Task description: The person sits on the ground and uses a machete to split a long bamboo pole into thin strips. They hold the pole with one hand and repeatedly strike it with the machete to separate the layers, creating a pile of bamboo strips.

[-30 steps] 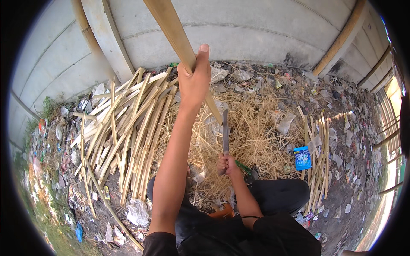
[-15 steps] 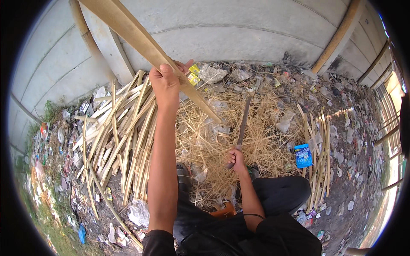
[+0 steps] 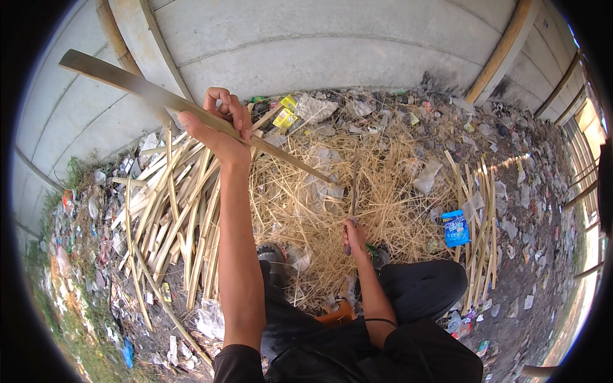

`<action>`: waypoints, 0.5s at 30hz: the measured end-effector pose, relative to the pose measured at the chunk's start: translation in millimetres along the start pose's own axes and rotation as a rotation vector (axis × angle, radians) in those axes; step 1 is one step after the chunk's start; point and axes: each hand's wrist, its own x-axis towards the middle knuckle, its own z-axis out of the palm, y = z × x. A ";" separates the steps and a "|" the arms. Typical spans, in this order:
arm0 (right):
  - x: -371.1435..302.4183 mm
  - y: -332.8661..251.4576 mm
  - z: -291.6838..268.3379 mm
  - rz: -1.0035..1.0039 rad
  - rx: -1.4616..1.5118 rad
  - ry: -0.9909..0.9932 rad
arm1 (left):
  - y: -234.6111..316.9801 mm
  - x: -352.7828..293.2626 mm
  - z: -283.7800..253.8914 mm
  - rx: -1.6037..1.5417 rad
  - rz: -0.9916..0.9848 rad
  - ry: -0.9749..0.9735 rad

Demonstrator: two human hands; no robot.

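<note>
You hold one long bamboo strip in your left hand, fingers curled tight around it a little above the heap of straw-like shavings. Its long axis runs on a slant: one end points up and left toward the concrete wall, the other slopes down and right to end over the shavings. Your right hand is closed around the handle of one knife, near the close edge of the shavings; the blade points away from you, nearly straight up the picture. Left of the shavings lies a pile of many split bamboo strips, too many to count surely. Right of the shavings rests one blue packet, beside a smaller bundle of thin strips.
</note>
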 end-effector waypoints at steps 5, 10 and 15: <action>3.4 16.5 9.4 0.000 -0.006 -0.037 | 4.6 0.7 -2.1 -0.010 -0.059 -0.115; 3.5 21.0 13.4 0.038 -0.038 -0.073 | 3.5 2.1 -7.3 -0.048 -0.133 -0.332; -3.1 14.7 19.3 0.010 -0.007 -0.036 | 4.9 -3.4 -0.7 -0.012 -0.155 -0.325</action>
